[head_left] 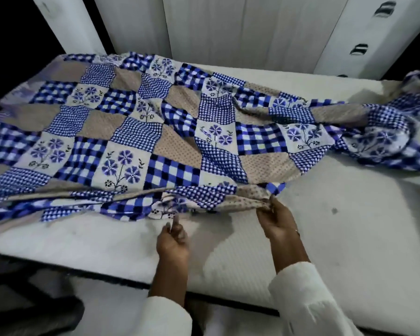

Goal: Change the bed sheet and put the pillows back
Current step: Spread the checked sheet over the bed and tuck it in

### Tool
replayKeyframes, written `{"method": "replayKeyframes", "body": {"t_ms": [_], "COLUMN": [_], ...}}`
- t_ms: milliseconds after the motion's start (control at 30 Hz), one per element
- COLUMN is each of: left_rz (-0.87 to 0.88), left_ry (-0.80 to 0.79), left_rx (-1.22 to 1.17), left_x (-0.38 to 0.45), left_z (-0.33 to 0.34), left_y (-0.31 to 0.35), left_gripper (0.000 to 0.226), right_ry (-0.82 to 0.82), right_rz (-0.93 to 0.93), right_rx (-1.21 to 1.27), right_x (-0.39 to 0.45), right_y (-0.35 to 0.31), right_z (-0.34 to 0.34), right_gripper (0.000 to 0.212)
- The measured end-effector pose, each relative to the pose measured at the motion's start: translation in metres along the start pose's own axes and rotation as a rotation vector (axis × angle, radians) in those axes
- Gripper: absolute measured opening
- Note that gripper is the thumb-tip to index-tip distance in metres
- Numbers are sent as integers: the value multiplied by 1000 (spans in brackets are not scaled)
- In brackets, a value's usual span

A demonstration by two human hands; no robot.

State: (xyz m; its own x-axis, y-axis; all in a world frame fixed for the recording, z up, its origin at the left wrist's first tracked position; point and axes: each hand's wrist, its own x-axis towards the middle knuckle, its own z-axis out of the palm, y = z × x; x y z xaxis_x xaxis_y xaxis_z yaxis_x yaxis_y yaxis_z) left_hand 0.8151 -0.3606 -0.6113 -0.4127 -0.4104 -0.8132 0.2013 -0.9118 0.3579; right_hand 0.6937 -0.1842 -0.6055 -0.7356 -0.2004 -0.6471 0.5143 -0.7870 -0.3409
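The patchwork bed sheet (155, 132) lay half spread over the bare mattress (337, 226), flat toward 9 o'clock and bunched in a heap toward 3 o'clock, probably because only its near hem was being drawn out. The right hand (275, 220) grasped a gathered fold of that hem; the left hand (172, 238) pinched the edge beside it, seemingly to pull the cloth toward 6 o'clock. The sheet looked soft and limp, with blue checks, flower squares and dotted tan; the mattress looked quilted, white and stained. No pillows showed.
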Motion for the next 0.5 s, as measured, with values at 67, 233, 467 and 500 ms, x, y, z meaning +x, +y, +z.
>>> {"method": "replayKeyframes", "body": {"t_ms": [67, 233, 467, 500], "left_rz": [-23, 33, 102, 113], "left_ry": [-4, -44, -139, -160], "left_rx": [57, 136, 113, 97], "left_x": [-7, -3, -8, -7], "left_z": [-8, -20, -16, -21], "left_y": [0, -6, -5, 0], "left_gripper": [33, 28, 52, 55], "right_ry": [-145, -190, -274, -264], "right_rz": [-71, -147, 36, 21], "right_rx": [72, 268, 125, 113], "right_x": [-12, -23, -65, -69], "right_y": [-4, 11, 49, 49], "right_z": [-6, -42, -58, -57], "right_gripper": [47, 55, 60, 57]}}
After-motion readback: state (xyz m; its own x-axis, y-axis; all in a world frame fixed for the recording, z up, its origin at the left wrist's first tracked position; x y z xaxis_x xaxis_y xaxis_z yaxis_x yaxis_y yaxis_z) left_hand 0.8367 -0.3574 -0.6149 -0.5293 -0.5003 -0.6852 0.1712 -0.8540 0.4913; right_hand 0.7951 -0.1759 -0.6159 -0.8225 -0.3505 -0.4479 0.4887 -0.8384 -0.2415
